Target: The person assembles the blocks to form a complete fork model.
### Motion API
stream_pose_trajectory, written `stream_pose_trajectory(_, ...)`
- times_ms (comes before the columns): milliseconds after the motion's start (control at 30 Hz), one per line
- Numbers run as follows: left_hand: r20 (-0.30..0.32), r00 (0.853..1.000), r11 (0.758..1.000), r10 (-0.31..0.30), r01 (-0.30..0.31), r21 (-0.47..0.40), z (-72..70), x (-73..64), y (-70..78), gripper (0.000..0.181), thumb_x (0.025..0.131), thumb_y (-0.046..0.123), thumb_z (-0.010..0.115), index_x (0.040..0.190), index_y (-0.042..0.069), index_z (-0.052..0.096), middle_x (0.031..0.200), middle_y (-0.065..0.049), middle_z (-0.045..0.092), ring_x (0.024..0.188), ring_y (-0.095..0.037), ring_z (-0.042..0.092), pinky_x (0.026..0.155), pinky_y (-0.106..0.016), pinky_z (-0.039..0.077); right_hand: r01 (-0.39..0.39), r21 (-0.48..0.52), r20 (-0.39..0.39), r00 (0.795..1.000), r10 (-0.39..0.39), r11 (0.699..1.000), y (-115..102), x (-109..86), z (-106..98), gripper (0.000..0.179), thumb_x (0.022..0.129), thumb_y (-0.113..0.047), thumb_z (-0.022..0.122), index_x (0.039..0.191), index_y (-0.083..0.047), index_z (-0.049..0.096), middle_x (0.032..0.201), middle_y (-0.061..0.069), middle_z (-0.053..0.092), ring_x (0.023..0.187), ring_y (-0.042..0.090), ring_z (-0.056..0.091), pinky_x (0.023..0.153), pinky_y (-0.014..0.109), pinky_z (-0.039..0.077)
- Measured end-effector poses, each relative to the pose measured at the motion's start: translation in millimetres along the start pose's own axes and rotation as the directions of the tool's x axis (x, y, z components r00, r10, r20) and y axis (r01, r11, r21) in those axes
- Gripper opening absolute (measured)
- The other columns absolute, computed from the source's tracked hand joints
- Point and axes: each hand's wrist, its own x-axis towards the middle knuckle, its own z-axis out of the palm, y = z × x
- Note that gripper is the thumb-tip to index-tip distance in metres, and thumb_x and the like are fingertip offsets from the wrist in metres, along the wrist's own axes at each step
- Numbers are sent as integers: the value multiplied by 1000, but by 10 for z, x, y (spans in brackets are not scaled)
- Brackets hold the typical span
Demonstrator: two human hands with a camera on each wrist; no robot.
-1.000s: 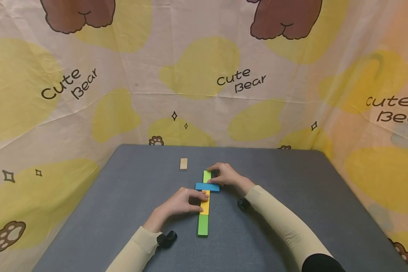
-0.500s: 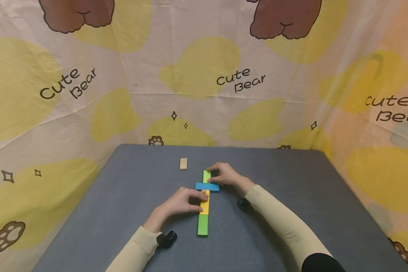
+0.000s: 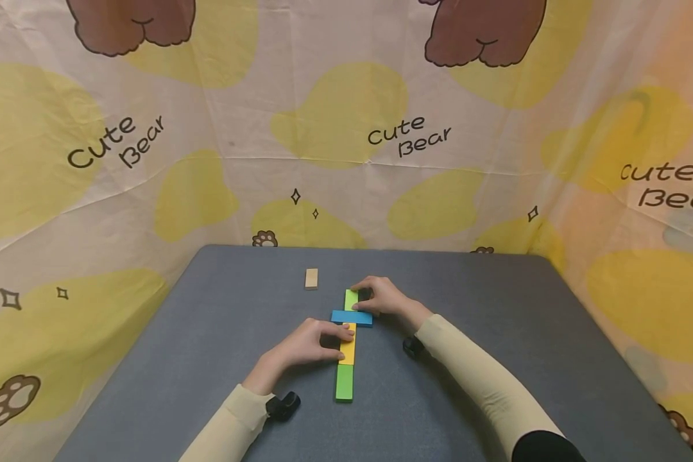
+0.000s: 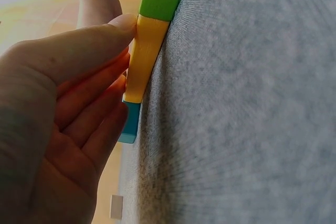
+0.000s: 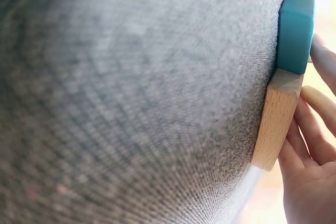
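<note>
Several rectangular blocks form a line on the table in the head view. Nearest is a green block [image 3: 344, 384], then a yellow block [image 3: 348, 350], a blue block [image 3: 352, 317] lying crosswise, and a light green block [image 3: 351, 299] beyond it. My left hand [image 3: 307, 340] pinches the yellow block from its left side, thumb near the green joint [image 4: 140, 16]. At the far end, my right hand [image 3: 385, 296] holds the light green block by its right side with thumb and fingertips. In the right wrist view a bare wood face [image 5: 275, 121] adjoins the blue block, fingers along its edge.
A small pale wooden block [image 3: 312, 278] lies apart, behind and left of the line. The grey table [image 3: 254, 276] ends at the back against a bear-print curtain [image 3: 335, 115], which also hangs at both sides.
</note>
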Motion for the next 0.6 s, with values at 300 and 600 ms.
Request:
stream_pose_trajectory(300,5,1000,1000,-4,4,-8,-10,-1,1,36,84,31,75,119,27,69,120,18,68,122,-6,60,102,-35,50,4,-3,4,1000,-4,1000,-14,7,-15,48,82,-34,76,124,-14,67,117,7,68,84,13,57,69,20,49)
stream_pose_trajectory(600,10,1000,1000,-4,4,-11,-10,-4,-1,36,83,32,75,118,28,69,121,19,68,123,-6,59,103,-36,50,3,-6,-2,1000,-3,1000,-20,1,-11,48,81,-35,76,123,-14,67,116,7,68,80,11,55,67,20,48)
